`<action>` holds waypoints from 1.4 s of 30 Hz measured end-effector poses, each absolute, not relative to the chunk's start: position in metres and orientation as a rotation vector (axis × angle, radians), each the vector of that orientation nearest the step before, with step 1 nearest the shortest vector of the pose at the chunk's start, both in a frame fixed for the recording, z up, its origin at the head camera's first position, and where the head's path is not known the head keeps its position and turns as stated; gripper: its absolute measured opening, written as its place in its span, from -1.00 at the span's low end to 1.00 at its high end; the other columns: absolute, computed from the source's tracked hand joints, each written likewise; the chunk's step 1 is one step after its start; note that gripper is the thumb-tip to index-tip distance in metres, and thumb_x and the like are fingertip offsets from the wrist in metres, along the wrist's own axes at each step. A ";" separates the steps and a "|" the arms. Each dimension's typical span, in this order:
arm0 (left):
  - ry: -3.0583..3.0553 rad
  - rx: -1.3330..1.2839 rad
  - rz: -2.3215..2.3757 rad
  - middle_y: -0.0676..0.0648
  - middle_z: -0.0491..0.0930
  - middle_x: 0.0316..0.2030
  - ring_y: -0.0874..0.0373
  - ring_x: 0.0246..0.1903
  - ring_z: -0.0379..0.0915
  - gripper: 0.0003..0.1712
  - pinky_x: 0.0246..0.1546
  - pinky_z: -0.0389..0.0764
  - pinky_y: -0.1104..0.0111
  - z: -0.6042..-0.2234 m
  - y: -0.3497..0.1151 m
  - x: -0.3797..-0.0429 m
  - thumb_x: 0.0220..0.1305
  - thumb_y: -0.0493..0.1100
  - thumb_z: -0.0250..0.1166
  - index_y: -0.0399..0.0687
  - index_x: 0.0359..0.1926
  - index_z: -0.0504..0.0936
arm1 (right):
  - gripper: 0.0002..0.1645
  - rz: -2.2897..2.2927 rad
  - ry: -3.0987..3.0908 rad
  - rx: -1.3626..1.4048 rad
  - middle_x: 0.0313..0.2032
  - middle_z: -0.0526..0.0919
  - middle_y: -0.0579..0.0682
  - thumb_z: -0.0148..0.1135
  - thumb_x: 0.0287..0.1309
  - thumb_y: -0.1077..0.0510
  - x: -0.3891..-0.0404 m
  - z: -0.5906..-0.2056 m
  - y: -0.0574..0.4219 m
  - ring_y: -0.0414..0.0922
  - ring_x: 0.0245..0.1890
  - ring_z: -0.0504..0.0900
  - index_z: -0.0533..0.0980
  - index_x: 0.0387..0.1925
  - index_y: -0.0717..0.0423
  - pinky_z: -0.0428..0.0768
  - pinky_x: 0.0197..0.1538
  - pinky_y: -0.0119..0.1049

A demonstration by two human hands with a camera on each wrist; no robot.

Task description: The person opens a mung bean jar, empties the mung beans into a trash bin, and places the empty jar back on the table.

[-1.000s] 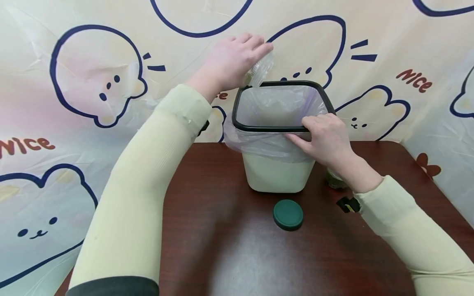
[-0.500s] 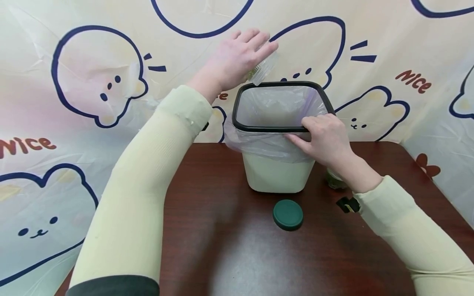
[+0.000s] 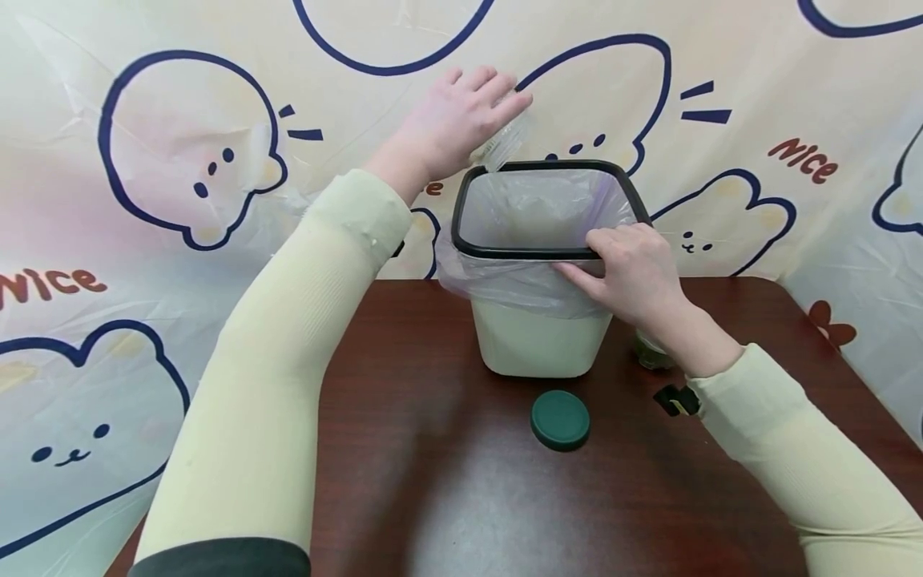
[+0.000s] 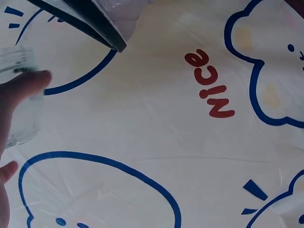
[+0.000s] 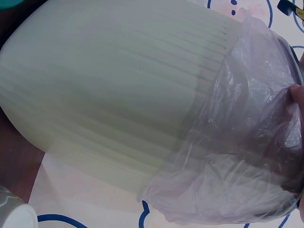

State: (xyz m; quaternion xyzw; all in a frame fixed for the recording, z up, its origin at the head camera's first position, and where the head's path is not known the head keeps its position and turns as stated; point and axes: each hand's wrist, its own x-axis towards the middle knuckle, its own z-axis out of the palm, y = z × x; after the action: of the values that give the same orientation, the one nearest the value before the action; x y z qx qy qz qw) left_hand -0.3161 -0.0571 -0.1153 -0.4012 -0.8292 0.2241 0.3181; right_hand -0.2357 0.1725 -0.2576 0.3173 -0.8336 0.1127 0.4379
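My left hand [image 3: 465,120] holds a clear jar [image 3: 505,144] upside down or steeply tilted at the far left corner of a trash bin. In the left wrist view the thumb lies across the jar's clear wall [image 4: 23,118], with a few dark bits inside. My right hand [image 3: 630,268] grips the near right part of the bin's black rim [image 3: 530,252], thumb below it. The pale bin [image 3: 541,340] stands on the table, lined with a thin translucent bag [image 3: 512,288] folded over the rim. The bin's floor is hidden.
A green round lid [image 3: 560,419] lies on the dark wooden table [image 3: 404,385] in front of the bin. Another small jar [image 3: 652,354] stands right of the bin, partly hidden by my right wrist. A printed cartoon sheet [image 3: 346,144] hangs close behind.
My left hand rose slightly with the jar, then came back down. Greenish matter seen in the jar earlier barely shows now. The right hand and bin stay in place.
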 end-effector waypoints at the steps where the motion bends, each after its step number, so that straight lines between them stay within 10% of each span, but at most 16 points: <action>1: -2.160 -1.037 0.574 -0.19 0.18 0.20 -0.09 0.19 0.06 -0.29 0.09 0.23 0.07 -0.114 -0.057 -0.316 0.14 -0.34 0.15 -0.07 0.29 0.09 | -0.48 0.281 -2.074 0.788 -0.81 0.17 -0.08 0.27 -0.08 -0.11 -0.236 -0.257 0.173 -0.11 -0.78 0.17 0.21 -0.77 0.07 0.16 -0.57 -0.24; 42: -2.162 -1.164 0.708 -0.23 0.16 0.21 -0.14 0.18 0.05 -0.29 0.00 0.27 -0.01 -0.123 -0.051 -0.316 0.12 -0.51 0.08 -0.06 0.27 0.12 | -0.48 0.282 -2.063 0.784 -0.82 0.17 -0.06 0.27 -0.09 -0.10 -0.232 -0.255 0.175 -0.10 -0.79 0.17 0.22 -0.78 0.08 0.18 -0.56 -0.23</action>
State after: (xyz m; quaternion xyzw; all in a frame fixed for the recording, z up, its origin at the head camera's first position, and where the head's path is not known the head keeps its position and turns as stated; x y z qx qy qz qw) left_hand -0.3162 -0.0510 -0.1227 -0.4360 -0.8100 0.2652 0.2889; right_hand -0.2323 0.1747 -0.2551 0.3162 -0.8316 0.1137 0.4423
